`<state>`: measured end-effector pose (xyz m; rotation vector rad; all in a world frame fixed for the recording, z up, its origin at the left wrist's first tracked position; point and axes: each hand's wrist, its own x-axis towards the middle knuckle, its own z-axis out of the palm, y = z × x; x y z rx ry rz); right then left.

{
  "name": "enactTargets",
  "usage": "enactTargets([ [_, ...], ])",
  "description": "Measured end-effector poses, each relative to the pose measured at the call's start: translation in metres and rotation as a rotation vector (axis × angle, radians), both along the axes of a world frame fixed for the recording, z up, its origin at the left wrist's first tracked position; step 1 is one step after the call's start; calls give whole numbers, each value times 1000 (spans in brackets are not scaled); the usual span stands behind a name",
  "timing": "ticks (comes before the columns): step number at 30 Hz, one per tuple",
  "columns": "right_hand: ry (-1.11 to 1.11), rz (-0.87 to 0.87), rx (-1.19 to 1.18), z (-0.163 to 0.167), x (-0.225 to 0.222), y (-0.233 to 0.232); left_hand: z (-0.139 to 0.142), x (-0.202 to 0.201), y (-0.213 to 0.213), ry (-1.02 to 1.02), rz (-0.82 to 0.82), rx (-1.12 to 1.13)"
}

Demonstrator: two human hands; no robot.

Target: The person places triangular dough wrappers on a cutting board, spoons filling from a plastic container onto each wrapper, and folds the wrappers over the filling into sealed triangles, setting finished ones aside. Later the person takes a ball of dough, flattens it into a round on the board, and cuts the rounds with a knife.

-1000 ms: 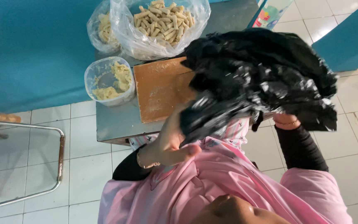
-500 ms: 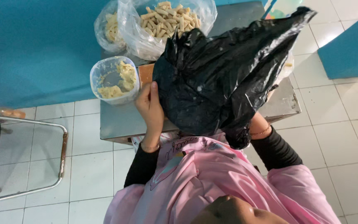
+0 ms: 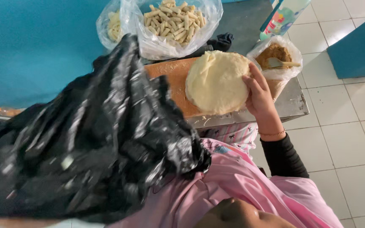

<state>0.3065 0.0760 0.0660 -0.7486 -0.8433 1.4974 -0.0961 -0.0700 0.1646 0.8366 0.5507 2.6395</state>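
Dough (image 3: 216,82) on board (image 3: 172,80), bag (image 3: 89,143) left, right hand (image 3: 258,90) beside dough

I see a big, round, pale yellow dough lump (image 3: 217,82) lying flat on the brown board (image 3: 172,80); a crumpled black plastic bag (image 3: 89,139) hangs left
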Motion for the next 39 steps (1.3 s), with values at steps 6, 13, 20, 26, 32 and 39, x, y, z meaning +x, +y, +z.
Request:
enactTargets([
  [6,-1410,-195,752,45,-43,2,30,12,17,-20,-194,87],
  [13,-443,365,829,107,-71,-48,31,43,28,52,-394,-67],
  [20,-816,53,1077,12,-103,24,-2,91,123,-240,-1245,-99],
  [26,9,-72,197,-4,-64,82,-32,90,114,540,-434,-340],
  [32,-1128,-111,277,-9,-83,55,-60,143,149,757,-303,-343],
  [39,-495,773,414,96,-52,17,-81,119,235,320,-381,-320],
])
